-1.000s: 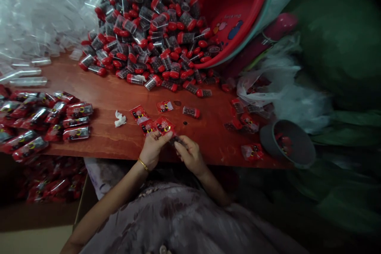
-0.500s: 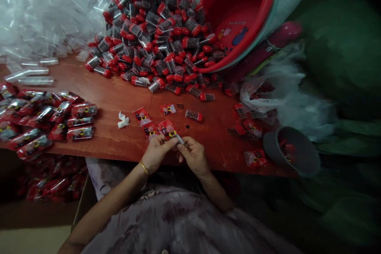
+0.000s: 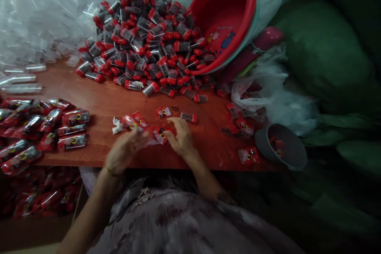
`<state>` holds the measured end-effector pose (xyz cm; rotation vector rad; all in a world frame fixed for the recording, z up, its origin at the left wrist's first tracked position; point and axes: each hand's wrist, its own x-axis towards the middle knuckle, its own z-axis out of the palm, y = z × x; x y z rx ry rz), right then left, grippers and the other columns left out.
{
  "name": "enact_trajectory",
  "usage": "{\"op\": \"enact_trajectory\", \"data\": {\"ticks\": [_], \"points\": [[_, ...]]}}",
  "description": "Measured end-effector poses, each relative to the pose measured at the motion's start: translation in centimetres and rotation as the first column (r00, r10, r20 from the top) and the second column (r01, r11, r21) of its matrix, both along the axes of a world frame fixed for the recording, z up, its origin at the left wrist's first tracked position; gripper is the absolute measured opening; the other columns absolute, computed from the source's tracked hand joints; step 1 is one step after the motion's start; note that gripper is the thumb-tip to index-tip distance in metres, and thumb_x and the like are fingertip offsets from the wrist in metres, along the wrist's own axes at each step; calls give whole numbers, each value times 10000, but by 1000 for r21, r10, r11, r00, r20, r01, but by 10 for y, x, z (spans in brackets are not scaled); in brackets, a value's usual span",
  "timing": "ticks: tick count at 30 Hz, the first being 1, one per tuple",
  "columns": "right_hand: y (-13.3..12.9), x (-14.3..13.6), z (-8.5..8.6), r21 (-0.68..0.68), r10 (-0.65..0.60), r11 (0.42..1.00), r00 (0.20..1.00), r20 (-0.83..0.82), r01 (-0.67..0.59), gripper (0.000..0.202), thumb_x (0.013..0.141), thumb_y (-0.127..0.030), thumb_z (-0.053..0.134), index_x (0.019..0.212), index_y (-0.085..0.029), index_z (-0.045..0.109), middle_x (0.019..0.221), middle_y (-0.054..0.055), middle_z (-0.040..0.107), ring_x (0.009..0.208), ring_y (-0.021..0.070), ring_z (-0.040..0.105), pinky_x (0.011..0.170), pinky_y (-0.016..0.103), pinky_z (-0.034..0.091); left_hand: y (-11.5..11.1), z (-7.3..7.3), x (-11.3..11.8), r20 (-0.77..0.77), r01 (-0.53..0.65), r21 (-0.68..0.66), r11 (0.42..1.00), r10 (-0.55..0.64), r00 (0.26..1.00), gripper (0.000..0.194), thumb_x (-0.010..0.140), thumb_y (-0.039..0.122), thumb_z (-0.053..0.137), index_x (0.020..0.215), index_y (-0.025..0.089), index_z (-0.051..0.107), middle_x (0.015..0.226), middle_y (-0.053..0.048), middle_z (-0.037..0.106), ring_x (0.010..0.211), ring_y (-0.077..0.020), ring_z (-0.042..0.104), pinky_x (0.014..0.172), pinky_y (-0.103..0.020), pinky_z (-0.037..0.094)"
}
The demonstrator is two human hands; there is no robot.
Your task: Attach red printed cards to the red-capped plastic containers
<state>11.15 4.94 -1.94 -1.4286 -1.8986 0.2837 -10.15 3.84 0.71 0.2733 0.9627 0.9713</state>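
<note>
My left hand (image 3: 125, 149), blurred by motion, holds a red packet (image 3: 129, 122) near the front middle of the brown table (image 3: 101, 115). My right hand (image 3: 181, 138) has its fingers apart and holds nothing; it reaches over the table beside a flat red packet (image 3: 160, 134). Another printed packet (image 3: 162, 112) lies behind it. Close to the right fingertips is a clear tube with a red cap (image 3: 188, 117), filled with dark pieces. A crumpled white scrap (image 3: 117, 125) rests left of the held packet.
A large heap of red-capped tubes (image 3: 149, 43) spills by a tilted red basin (image 3: 223, 20). Filled packets (image 3: 44, 123) lie at left above a box of more packets (image 3: 44, 194). A grey bowl (image 3: 279, 147) and plastic bag (image 3: 268, 91) stand at right.
My hands have separated; the left moved left with the red packet, and the right opened near the flat packets. The camera view has shifted slightly.
</note>
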Motion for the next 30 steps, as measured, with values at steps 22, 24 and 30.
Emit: {"op": "enact_trajectory", "data": {"ticks": [22,24,30], "points": [[-14,62,-47,224,-372,923,878,301,314,300,882,-333,488,1061,-129,617,1257,179,572,1239,291,457,963,433,400,13,-47,69,-910,851,96,517,392,-135,213,848,312,544,965,299,722,1291,-61,583,1314,-355,373,1069,-581,237],[-13,61,-47,229,-371,922,885,282,313,285,881,-335,493,1043,-140,624,1247,168,583,1232,284,467,962,428,399,15,-45,69,-915,836,98,540,380,-138,214,853,326,535,949,302,724,1265,-45,605,1294,-340,408,1067,-563,254],[-14,58,-43,223,-354,927,902,246,303,260,879,-328,502,1016,-150,635,1240,152,594,1226,277,473,964,426,390,60,-27,78,-887,776,97,623,408,-216,467,874,416,465,1270,181,547,1377,-150,488,1325,-332,360,1067,-530,263]]}}
